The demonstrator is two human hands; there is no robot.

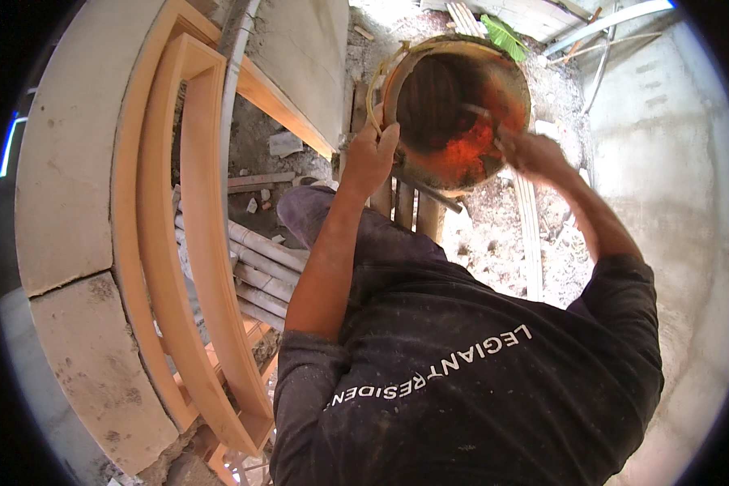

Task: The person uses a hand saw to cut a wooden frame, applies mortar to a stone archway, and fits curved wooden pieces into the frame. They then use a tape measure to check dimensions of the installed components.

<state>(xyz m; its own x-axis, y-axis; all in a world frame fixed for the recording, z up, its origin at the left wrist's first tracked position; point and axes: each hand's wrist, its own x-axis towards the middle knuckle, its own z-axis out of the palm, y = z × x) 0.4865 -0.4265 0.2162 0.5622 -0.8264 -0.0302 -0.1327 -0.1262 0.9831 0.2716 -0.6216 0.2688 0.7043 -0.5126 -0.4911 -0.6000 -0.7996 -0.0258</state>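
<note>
Ahead of me is a round bucket, its open mouth toward me. Its inside is dark at the far left and glows orange-red at the lower right. My left hand is closed on the bucket's left edge, thumb up, beside a thin yellowish loop that looks like its handle. At the bucket's right edge is my right hand, its fingers curled toward the mouth and smeared by motion. A faint pale streak shows inside near it; whether the hand holds a tool I cannot make out.
An orange-brown wooden window frame stands along the left, set against a pale wall block. Bamboo poles lie below my left arm. A grey plastered wall rises at right. Rubble, a green leaf and a white pipe lie beyond.
</note>
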